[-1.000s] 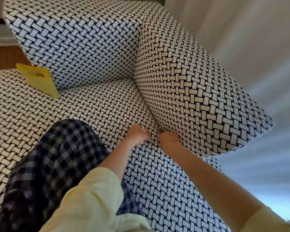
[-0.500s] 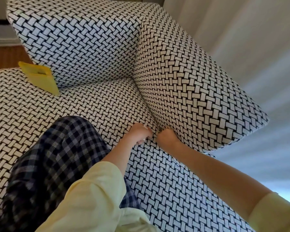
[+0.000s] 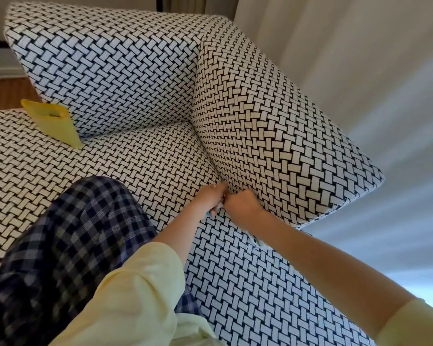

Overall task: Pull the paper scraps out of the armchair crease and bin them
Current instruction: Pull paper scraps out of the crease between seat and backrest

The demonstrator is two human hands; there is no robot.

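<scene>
Touching now, left hand (image 3: 207,198) and right hand (image 3: 241,205), paper scrap (image 3: 215,210) between.

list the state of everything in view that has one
left hand, curled at the crease, holding a paper scrap
right hand, curled at the crease; whether it holds anything is hidden
second scrap, lodged in the crease under the right forearm
yellow container, tilted on the seat by the backrest
</scene>
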